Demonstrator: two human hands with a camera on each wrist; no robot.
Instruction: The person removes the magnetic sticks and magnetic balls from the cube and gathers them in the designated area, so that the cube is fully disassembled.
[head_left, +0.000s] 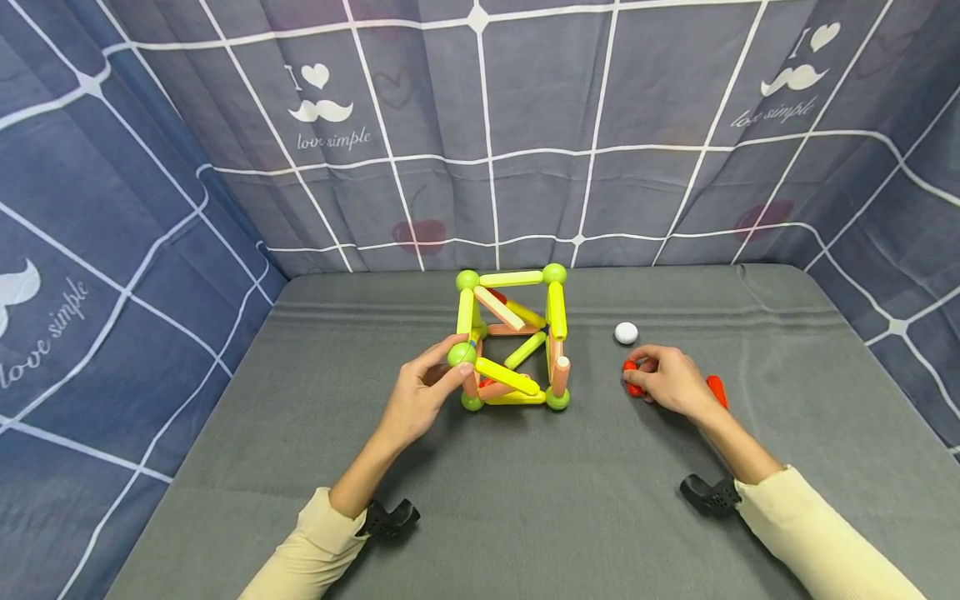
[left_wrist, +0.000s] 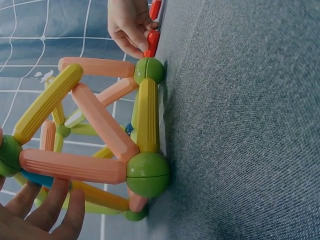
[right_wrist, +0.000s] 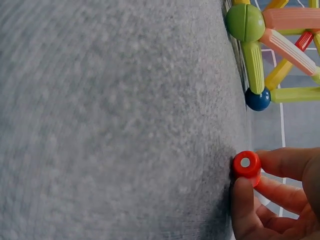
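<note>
On the grey cloth stands a box-shaped frame of magnetic sticks [head_left: 512,278], yellow, lime and peach, joined by green balls. My left hand [head_left: 416,404] pinches the green ball [head_left: 462,355] at its upper near-left corner between thumb and fingers. From that ball a yellow stick [head_left: 507,376] slants down to the right. To the right of the frame, my right hand [head_left: 671,382] pinches a short red magnetic stick [head_left: 632,379] close to the cloth. In the right wrist view the red stick's round end [right_wrist: 254,156] faces the camera, showing a pale metal centre.
A white ball [head_left: 626,333] lies just beyond my right hand. Another red stick [head_left: 717,390] is beside the right wrist. A blue ball [right_wrist: 258,99] sits low in the frame. Behind, a checked curtain [head_left: 540,200] hangs along the table's far edge.
</note>
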